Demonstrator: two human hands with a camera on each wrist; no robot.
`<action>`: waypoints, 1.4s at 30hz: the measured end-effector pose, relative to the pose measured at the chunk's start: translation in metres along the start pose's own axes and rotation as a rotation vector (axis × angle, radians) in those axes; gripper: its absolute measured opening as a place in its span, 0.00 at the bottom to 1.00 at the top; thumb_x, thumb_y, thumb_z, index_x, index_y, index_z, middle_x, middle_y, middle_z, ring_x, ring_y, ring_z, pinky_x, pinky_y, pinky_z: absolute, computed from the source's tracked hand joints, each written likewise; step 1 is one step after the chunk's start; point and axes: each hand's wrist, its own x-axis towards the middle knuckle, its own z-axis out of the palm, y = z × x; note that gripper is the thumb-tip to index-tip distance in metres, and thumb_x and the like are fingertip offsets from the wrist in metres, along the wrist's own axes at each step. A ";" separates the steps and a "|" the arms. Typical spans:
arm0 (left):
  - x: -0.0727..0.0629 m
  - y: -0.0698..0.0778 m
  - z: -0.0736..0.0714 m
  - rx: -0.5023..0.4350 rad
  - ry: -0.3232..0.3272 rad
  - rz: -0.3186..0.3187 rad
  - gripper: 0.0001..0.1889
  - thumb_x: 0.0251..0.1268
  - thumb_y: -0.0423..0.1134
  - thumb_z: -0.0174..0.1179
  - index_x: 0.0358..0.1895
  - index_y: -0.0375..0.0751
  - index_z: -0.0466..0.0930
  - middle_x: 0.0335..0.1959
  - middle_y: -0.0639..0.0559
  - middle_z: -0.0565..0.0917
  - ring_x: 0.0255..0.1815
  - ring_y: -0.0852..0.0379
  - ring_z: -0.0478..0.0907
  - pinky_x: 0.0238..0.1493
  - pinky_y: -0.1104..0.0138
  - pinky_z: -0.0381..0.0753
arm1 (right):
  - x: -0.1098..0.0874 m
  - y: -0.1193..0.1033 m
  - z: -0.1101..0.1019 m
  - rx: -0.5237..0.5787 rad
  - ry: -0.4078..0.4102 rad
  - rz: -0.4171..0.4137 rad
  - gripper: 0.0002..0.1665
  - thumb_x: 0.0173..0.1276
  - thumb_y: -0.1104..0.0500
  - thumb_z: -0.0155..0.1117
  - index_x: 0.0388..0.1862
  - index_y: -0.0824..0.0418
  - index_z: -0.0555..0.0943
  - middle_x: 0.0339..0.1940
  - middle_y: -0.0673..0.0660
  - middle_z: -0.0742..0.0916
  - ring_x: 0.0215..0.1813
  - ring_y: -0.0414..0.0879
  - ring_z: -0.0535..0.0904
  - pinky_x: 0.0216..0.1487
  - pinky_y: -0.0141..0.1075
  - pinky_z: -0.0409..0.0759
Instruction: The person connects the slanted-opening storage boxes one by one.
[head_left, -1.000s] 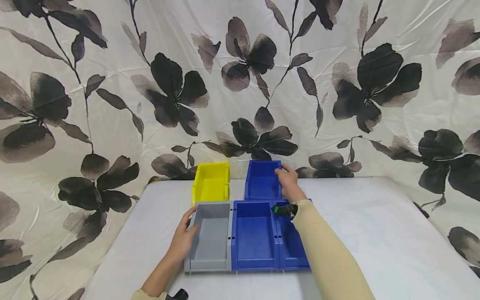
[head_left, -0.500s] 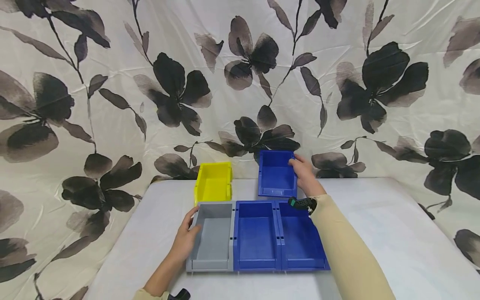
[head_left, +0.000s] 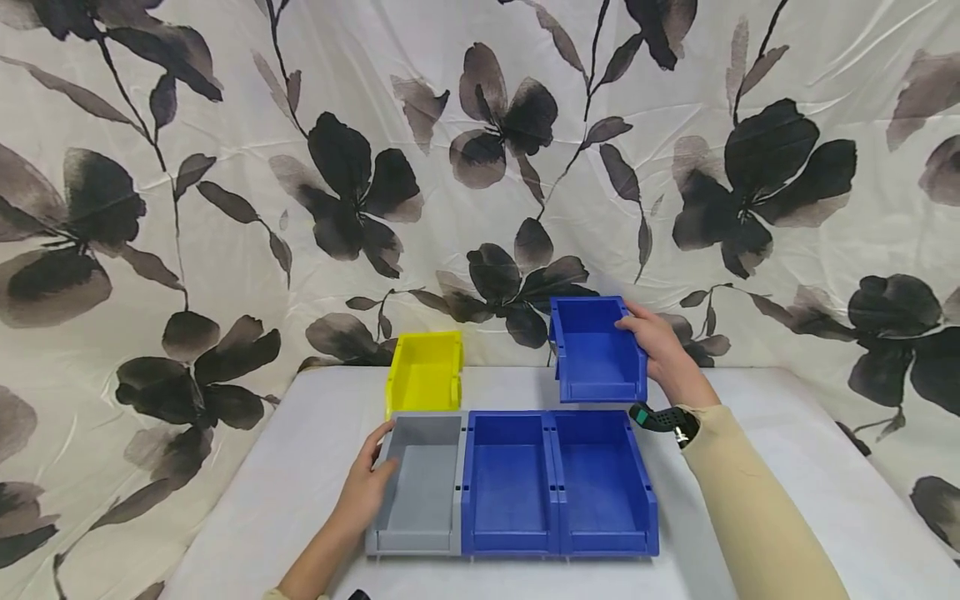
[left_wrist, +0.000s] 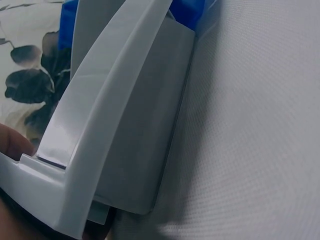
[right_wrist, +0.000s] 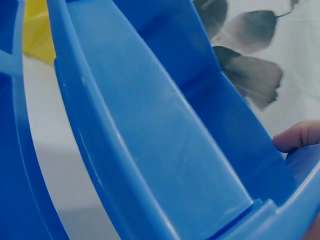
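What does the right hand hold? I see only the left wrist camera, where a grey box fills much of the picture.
Observer: In the head view, the right hand grips a blue box by its right wall.
Operator: Thank you. Does it touch another box?
Observer: No, the right wrist view shows a strip of white cloth between it and the front blue box.
Operator: And is there a box of some other colour, which I cannot see?
Observer: Yes, in the head view a yellow box stands behind the grey box.
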 end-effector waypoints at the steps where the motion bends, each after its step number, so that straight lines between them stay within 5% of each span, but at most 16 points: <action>1: 0.000 0.000 0.000 -0.002 -0.001 0.001 0.30 0.74 0.34 0.44 0.76 0.56 0.52 0.78 0.46 0.48 0.76 0.36 0.41 0.70 0.41 0.42 | -0.004 -0.003 -0.004 -0.004 -0.015 -0.003 0.40 0.72 0.66 0.46 0.80 0.51 0.47 0.79 0.60 0.53 0.74 0.59 0.55 0.68 0.53 0.61; 9: -0.002 -0.002 -0.003 0.014 -0.003 -0.026 0.29 0.74 0.35 0.43 0.76 0.56 0.51 0.78 0.45 0.47 0.76 0.35 0.41 0.70 0.40 0.43 | -0.042 -0.014 -0.028 0.015 -0.074 0.001 0.40 0.75 0.64 0.45 0.80 0.50 0.44 0.80 0.58 0.47 0.76 0.60 0.49 0.69 0.54 0.57; 16: 0.001 0.002 0.000 -0.016 -0.017 0.001 0.29 0.74 0.34 0.43 0.76 0.56 0.52 0.78 0.45 0.48 0.76 0.36 0.41 0.70 0.40 0.41 | -0.070 -0.022 -0.047 0.028 -0.073 0.021 0.42 0.77 0.59 0.50 0.80 0.45 0.42 0.80 0.56 0.44 0.77 0.60 0.46 0.63 0.46 0.67; 27: 0.000 0.001 -0.001 0.007 -0.001 -0.042 0.30 0.74 0.35 0.44 0.76 0.56 0.51 0.78 0.44 0.46 0.76 0.35 0.40 0.70 0.40 0.42 | -0.099 -0.013 -0.069 -0.030 -0.099 0.035 0.42 0.77 0.54 0.51 0.80 0.44 0.40 0.80 0.61 0.42 0.74 0.64 0.46 0.52 0.42 0.73; 36: 0.000 0.002 -0.003 -0.002 -0.001 -0.014 0.30 0.73 0.33 0.43 0.76 0.56 0.52 0.78 0.45 0.48 0.76 0.37 0.41 0.70 0.40 0.42 | -0.115 -0.004 -0.088 -0.004 -0.095 0.068 0.42 0.76 0.53 0.53 0.80 0.43 0.44 0.79 0.63 0.43 0.71 0.61 0.53 0.48 0.40 0.78; 42: -0.002 0.003 -0.002 0.001 -0.004 -0.032 0.30 0.73 0.33 0.43 0.76 0.56 0.51 0.78 0.46 0.48 0.77 0.37 0.41 0.70 0.40 0.42 | -0.124 0.009 -0.095 -0.009 -0.090 0.093 0.43 0.75 0.52 0.54 0.80 0.42 0.44 0.79 0.65 0.45 0.60 0.52 0.68 0.50 0.42 0.78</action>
